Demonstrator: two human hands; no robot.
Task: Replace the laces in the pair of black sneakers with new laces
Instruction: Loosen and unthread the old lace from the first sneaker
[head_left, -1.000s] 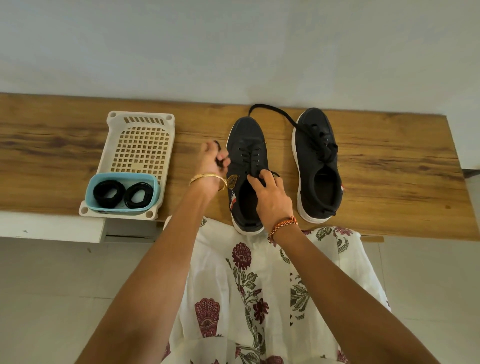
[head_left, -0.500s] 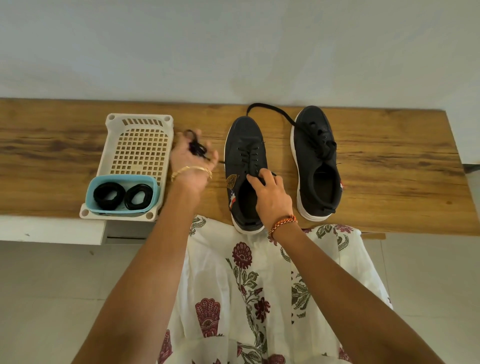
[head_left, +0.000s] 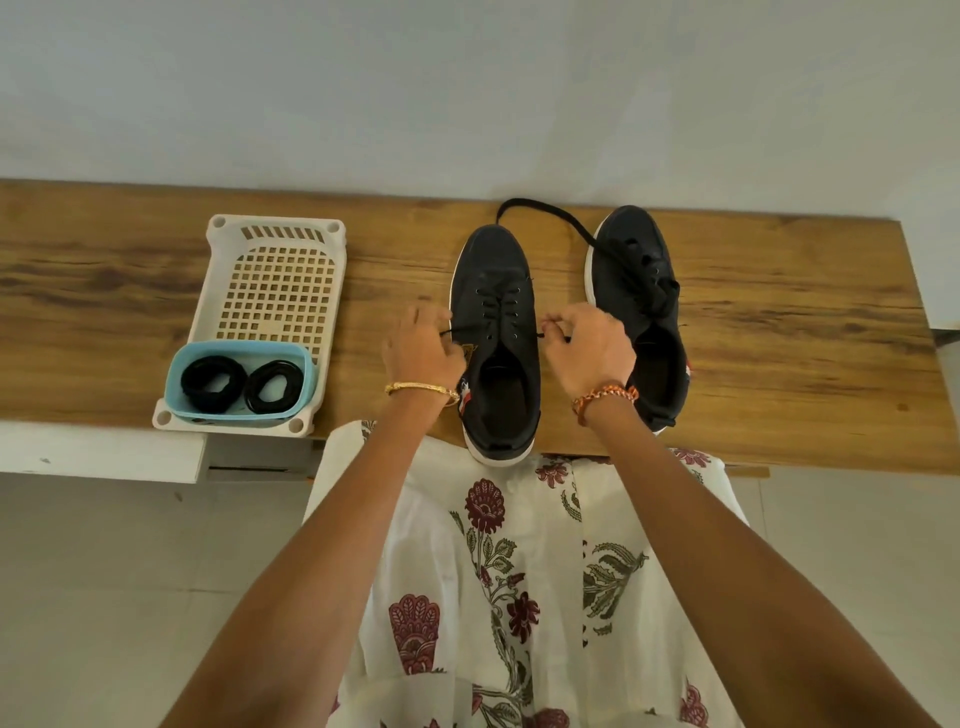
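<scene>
On the wooden counter (head_left: 779, 338), each hand's grip, left hand (head_left: 423, 345) and right hand (head_left: 589, 351), pinches a lace end (head_left: 540, 332) beside the near sneaker (head_left: 498, 332), the second sneaker (head_left: 641, 312) and the basket (head_left: 275, 270) with coiled laces (head_left: 241, 384) flanking.

A: What colour are the 2 sneakers (head_left: 496, 291)?
B: Black, with white soles. The lace (head_left: 545, 213) looping between them is black too.
A: And the counter (head_left: 779, 332)?
B: Brown wood grain. On the left, a cream lattice basket (head_left: 275, 280) holds a light blue tub (head_left: 179, 374) with 2 black coils (head_left: 213, 383).
A: The cloth (head_left: 519, 571)?
B: White, with maroon flowers and green leaves.
</scene>
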